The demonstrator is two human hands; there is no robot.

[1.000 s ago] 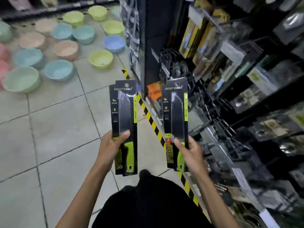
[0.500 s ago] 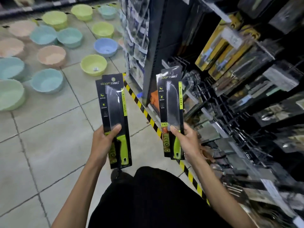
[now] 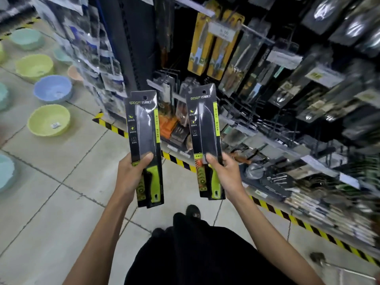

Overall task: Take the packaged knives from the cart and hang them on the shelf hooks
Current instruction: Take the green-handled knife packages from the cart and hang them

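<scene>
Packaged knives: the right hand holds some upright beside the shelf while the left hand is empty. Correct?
No. The head view shows the left hand also gripping upright packaged knives, the left set; the right hand holds the right set beside the shelf.

Black knife packs [image 3: 146, 128] with lime-green handles, yellow-black striped floor tape [image 3: 275, 210], pastel basins [image 3: 49, 119]
</scene>
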